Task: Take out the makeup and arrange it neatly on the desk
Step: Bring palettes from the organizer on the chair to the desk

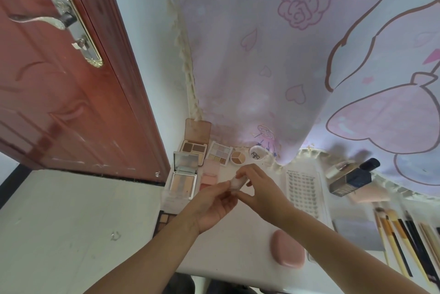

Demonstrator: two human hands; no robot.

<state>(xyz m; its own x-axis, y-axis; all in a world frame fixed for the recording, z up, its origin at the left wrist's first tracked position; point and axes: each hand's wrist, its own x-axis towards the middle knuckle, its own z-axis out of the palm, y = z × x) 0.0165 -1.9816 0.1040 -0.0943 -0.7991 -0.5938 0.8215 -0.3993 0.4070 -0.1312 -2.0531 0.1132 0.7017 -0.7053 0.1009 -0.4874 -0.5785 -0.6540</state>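
Both hands meet over the white desk (pixel 238 246) around a small clear-white makeup case (pixel 238 183). My left hand (pixel 214 205) pinches its left end and my right hand (pixel 259 189) grips its right end. Behind them stand open palettes: a brown eyeshadow palette (pixel 194 148), a mirrored silver palette (pixel 183 179), a pastel grid palette (pixel 219 156), a round concealer pot (pixel 238 157) and its white lid (pixel 256 153). A pink compact (pixel 209 173) lies partly hidden by my left fingers.
A tray of false lashes (pixel 303 189), a dark foundation bottle (pixel 352 178), several brushes (pixel 404 241) and a pink oval puff case (pixel 288 248) lie to the right. A pastel curtain (pixel 285 55) hangs behind the desk; a red door (pixel 59 79) stands to the left.
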